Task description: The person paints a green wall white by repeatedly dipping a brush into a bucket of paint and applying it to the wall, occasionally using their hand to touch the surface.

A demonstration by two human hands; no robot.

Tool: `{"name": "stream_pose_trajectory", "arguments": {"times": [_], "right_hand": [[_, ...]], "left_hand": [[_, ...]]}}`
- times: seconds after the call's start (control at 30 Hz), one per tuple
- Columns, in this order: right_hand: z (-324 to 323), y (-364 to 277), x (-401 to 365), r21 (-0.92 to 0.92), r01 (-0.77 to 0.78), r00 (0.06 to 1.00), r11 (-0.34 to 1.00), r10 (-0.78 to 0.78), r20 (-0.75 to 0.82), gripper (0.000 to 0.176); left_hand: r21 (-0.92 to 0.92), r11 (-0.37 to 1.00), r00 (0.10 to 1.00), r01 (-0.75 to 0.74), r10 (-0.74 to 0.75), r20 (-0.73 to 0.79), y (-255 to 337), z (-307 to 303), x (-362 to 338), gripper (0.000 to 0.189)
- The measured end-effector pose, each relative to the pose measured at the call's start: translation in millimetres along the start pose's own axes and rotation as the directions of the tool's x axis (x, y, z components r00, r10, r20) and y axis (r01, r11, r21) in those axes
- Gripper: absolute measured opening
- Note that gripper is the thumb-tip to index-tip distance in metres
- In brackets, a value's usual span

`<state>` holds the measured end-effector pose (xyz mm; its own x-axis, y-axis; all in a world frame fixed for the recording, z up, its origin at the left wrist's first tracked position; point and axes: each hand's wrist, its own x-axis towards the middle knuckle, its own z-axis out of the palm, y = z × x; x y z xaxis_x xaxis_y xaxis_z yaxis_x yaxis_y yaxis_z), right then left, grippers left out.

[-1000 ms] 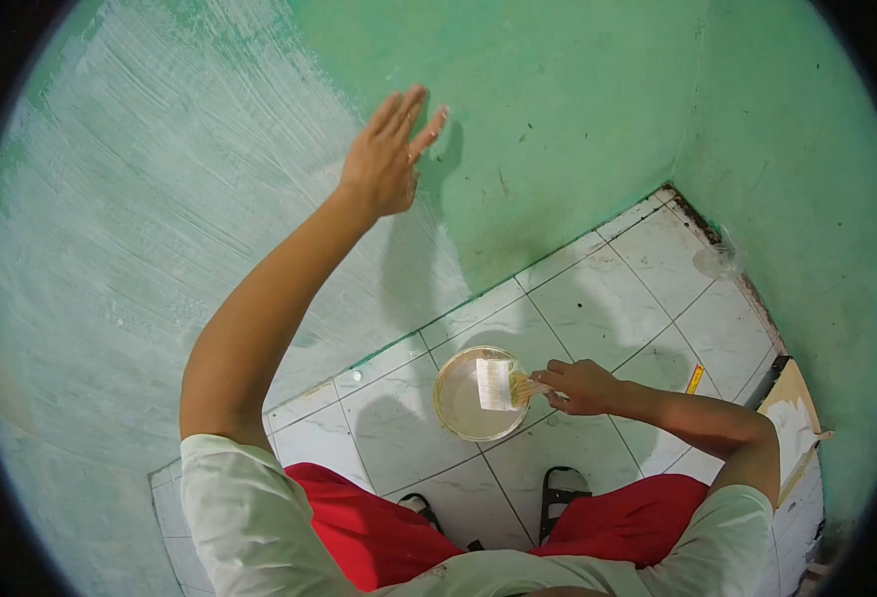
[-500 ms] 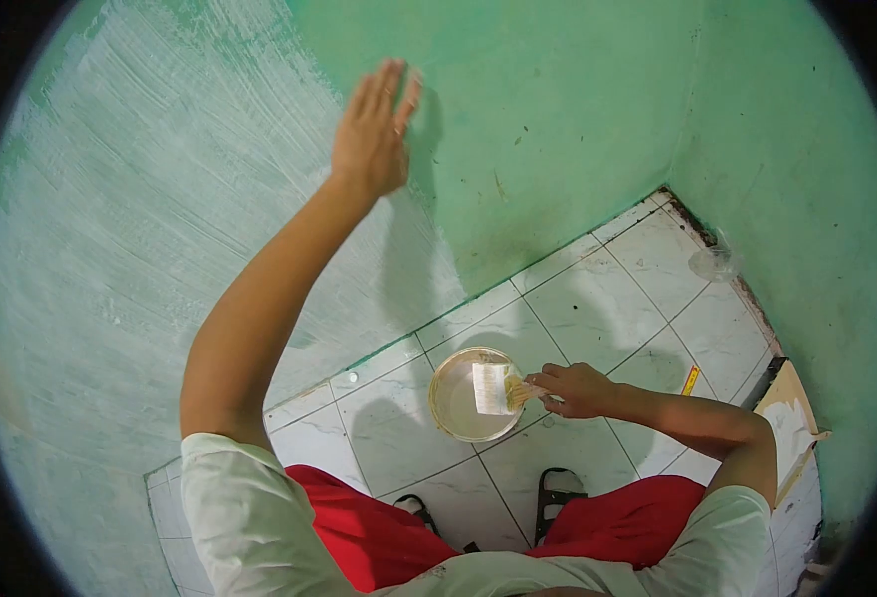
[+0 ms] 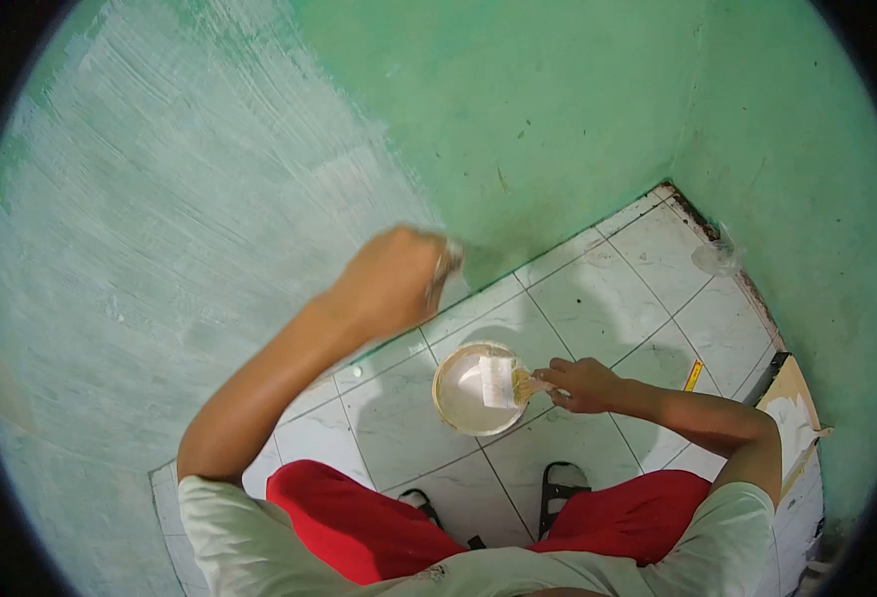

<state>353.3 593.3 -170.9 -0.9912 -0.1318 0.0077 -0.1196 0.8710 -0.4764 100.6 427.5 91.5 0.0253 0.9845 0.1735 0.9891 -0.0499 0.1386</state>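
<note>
Down from high on the painted wall (image 3: 209,199) comes the left hand (image 3: 389,284), blurred; open or curled, I cannot tell. The right hand (image 3: 583,385) pinches the paintbrush (image 3: 503,383) by its handle, with the wet bristles beyond the fingers, over the paint tub (image 3: 436,390). The brush looks light, its bristles soft and drippy, so it is probably best held by the stiff handle.

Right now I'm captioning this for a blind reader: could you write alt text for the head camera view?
A person's right hand holds a wide flat paintbrush over a round tub of white paint on a white tiled floor. Their left hand, blurred, is near a green wall partly brushed white.
</note>
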Motion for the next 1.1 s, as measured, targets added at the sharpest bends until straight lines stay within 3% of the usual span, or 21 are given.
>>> {"name": "stream_pose_trajectory", "arguments": {"times": [0.07,0.17,0.23,0.27,0.33,0.43,0.47,0.5,0.57,0.6,0.67,0.73,0.87,0.97,1.1], "right_hand": [[-1.2,-0.6,-2.5,-0.050,0.006,0.999,0.999,-0.008,-0.045,0.048],[-5.9,-4.5,-3.4,-0.127,0.045,0.994,0.991,-0.058,-0.093,0.046],[-9.1,-10.2,-0.3,-0.171,0.056,0.992,0.984,-0.074,-0.098,0.044],[-7.9,-11.4,1.0,-0.186,0.074,0.987,0.980,-0.099,-0.130,0.045],[-10.3,-12.2,-0.9,-0.234,0.094,0.981,0.968,-0.130,-0.143,0.047],[-15.2,-17.8,0.3,-0.306,0.045,0.998,0.951,-0.054,-0.022,0.048],[-17.6,-21.7,-0.5,-0.312,0.038,0.999,0.949,-0.047,-0.021,0.048],[-19.9,-26.4,-2.5,-0.259,-0.003,0.999,0.966,-0.008,-0.042,0.048],[-22.9,-30.4,-2.9,-0.216,-0.047,0.998,0.975,0.035,-0.061,0.048],[-21.3,-31.8,-3.0,-0.186,-0.055,0.996,0.981,0.041,-0.082,0.049],[-21.1,-38.9,-2.2,-0.162,-0.061,0.994,0.985,0.045,-0.100,0.049],[-22.3,-49.5,1.3,-0.111,-0.066,0.978,0.992,0.042,-0.205,0.042],[-45.8,-73.6,15.2,-0.085,-0.103,0.962,0.991,0.077,-0.263,0.045],[-92.3,-91.9,49.9,-0.017,-0.103,0.906,0.995,0.086,-0.413,0.041],[-180.2,-115.9,117.3,-0.103,0.027,0.627,0.994,-0.097,-0.773,0.036]], "left_hand": [[-0.157,0.982,0.972,0.105,-0.068,0.225,35.2,-0.9,-44.7,0.008],[-0.248,0.963,0.974,0.103,-0.046,0.223,56.9,36.8,-100.6,0.016],[-0.219,0.887,0.787,0.407,-0.219,0.577,56.3,61.6,-124.7,0.025],[-0.239,0.882,0.789,0.405,-0.205,0.580,52.6,66.9,-132.7,0.025],[0.062,0.892,0.526,0.447,-0.318,0.788,46.7,76.4,-147.7,0.030],[-0.023,0.875,0.541,0.483,-0.278,0.794,35.1,81.4,-155.8,0.023],[-0.126,0.912,0.615,0.389,-0.155,0.773,30.9,80.5,-156.2,0.019],[-0.133,0.914,0.620,0.383,-0.147,0.771,29.0,82.5,-159.0,0.019],[-0.313,0.890,0.712,0.333,-0.020,0.702,25.0,85.9,-160.1,0.029],[-0.318,0.890,0.717,0.327,-0.015,0.697,25.9,83.4,-158.8,0.029],[-0.227,0.922,0.647,0.314,-0.032,0.762,32.7,74.1,-153.9,0.035],[-0.256,0.918,0.656,0.303,-0.006,0.754,32.4,77.2,-158.0,0.035],[-0.314,0.916,0.644,0.251,0.084,0.760,32.4,84.4,-164.8,0.030],[-0.368,0.904,0.647,0.217,0.150,0.748,28.2,95.8,-166.3,0.024],[-0.407,0.901,0.655,0.147,0.220,0.723,18.6,126.5,-158.0,0.021]]}}
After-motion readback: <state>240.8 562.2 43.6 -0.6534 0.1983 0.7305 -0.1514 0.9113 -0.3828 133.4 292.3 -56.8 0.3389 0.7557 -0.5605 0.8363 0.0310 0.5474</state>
